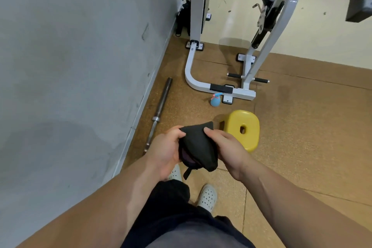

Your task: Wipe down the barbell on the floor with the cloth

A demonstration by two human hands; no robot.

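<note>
Left hand (167, 151) & right hand (223, 147) each curl fingers round the dark cloth (198, 145), held above the floor. Best to bunch it into a firm pad, then crouch. Barbell (161, 104) lies along the wall, left, untouched. Farther: blue spray bottle (215, 101); contents can't tell.

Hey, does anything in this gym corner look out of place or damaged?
Mostly the wall: dark blotchy stains and scuffs low down, beside the barbell lying on the floor. No spill visible.
</note>
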